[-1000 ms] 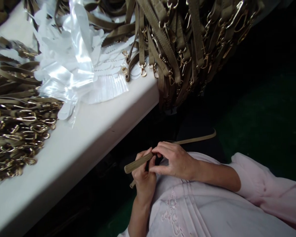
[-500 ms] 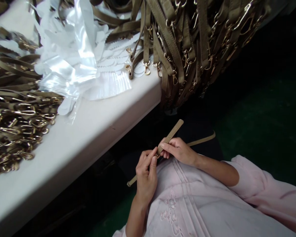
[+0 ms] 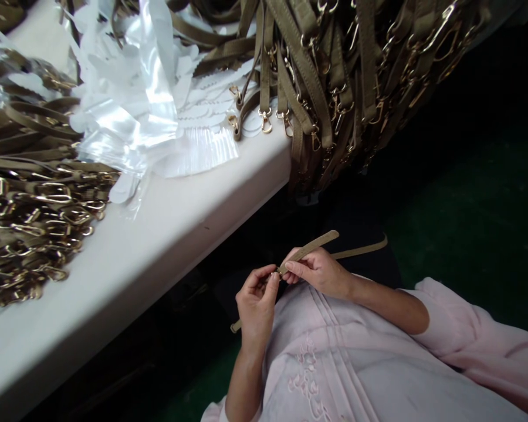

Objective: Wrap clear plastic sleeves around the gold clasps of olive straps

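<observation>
Both hands, left (image 3: 256, 305) and right (image 3: 319, 271), pinched the strap (image 3: 310, 249) between fingertips; its end rose beyond the right.

Counter (image 3: 167, 234) upper left. Clasped-strap heap (image 3: 35, 217) on counter's left part. Plastic bags (image 3: 132, 111) behind it, to its right. Hanging straps (image 3: 334, 76) at counter's far right end, spilling over edge. Before counter, over lap: left hand (image 3: 255, 305), right hand (image 3: 319, 271) just right; strap (image 3: 310, 247) between both hands' fingers.

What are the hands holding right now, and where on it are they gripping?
Both pinch one olive strap: the right hand a short way behind its free tip, the left hand right beside that, with thumb and fingertips.
</observation>
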Demonstrator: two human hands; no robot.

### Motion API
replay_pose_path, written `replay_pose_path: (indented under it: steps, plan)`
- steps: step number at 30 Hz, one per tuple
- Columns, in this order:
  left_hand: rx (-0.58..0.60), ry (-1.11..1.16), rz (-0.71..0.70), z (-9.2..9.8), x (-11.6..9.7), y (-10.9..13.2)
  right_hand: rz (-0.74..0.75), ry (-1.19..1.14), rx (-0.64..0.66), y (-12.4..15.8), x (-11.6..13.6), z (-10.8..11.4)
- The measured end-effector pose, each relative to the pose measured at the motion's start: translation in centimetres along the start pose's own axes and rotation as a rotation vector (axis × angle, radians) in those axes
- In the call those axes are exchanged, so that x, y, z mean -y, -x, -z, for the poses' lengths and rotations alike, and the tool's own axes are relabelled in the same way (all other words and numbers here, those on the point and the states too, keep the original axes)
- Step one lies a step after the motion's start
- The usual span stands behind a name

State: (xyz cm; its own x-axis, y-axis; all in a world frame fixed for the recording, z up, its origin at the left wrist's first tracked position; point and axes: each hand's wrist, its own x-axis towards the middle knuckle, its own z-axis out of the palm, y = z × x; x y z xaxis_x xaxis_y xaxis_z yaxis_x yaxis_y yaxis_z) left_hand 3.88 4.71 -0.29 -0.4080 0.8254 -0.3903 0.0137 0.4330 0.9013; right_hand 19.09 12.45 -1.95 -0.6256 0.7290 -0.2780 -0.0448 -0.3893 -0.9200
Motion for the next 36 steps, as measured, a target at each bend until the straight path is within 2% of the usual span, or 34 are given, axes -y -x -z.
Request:
replay_pose_path:
  steps: [3,8,10,12,15,20,26,32,34,36]
  plan:
    - [-0.028,-0.066,-0.048,-0.2,0.2,0.2,0.092,0.114,-0.015,0.2,-0.1,0.0]
    - [-0.109,-0.277,-0.246,-0.8,1.1,0.8,0.335,0.468,-0.094,0.7,-0.3,-0.1]
    - [-0.137,-0.338,-0.329,-1.0,1.3,0.9,0.329,0.438,-0.117,0.8,-0.5,-0.3]
    - [-0.158,-0.385,-0.393,-1.2,1.3,0.9,0.267,0.308,-0.133,0.9,-0.8,-0.5]
    - [-0.173,-0.409,-0.416,-1.4,0.9,1.0,0.172,0.128,-0.139,1.0,-1.3,-0.7]
    - [-0.188,-0.458,-0.479,-1.5,0.2,1.1,0.202,0.15,-0.141,1.0,-1.4,-0.6]
    - [-0.165,-0.489,-0.464,-1.7,-0.4,1.2,0.4,0.465,-0.164,1.4,-0.7,-0.5]
    - [-0.219,-0.419,-0.499,-2.3,0.2,1.1,0.403,0.454,-0.203,1.7,-1.1,-1.2]
    - [-0.233,-0.345,-0.424,-2.4,0.3,1.1,0.405,0.411,-0.186,1.7,-1.0,-1.3]
    - [-0.225,-0.235,-0.299,-2.4,0.0,1.3,0.468,0.409,-0.149,1.8,-0.8,-1.4]
